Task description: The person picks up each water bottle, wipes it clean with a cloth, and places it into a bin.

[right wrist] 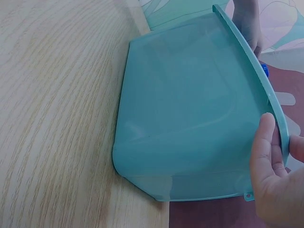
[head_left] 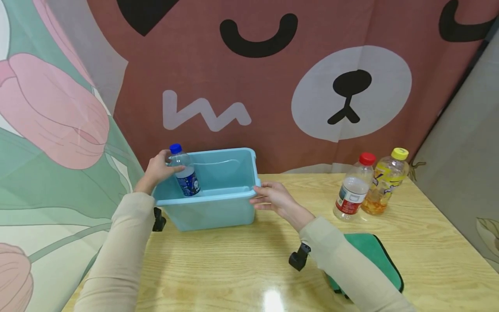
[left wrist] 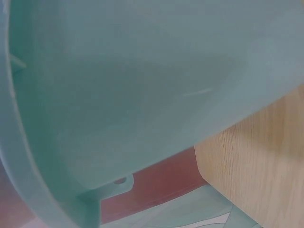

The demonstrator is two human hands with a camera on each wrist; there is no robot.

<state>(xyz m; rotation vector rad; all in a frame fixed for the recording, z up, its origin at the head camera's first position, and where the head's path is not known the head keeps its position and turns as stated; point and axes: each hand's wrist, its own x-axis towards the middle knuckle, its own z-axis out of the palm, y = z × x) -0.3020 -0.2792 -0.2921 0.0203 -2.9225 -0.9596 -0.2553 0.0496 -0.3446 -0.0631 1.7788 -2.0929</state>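
The left hand (head_left: 157,169) grips the blue-capped bottle (head_left: 189,183), tilted inside the left part of the bin (head_left: 218,214); whether its base touches down is hidden; the right hand (head_left: 277,197) pinches the bin's right rim; good handling would likely mean steadying that rim and keeping the bottle off the walls; right of the bin, on the bench (head_left: 218,268), stand a red-capped bottle (head_left: 354,190) and yellow-capped bottle (head_left: 383,186), the latter orange low down.

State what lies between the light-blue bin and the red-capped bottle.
In the head view: the right hand, which grips the light-blue bin, then bare tabletop up to the red-capped bottle.
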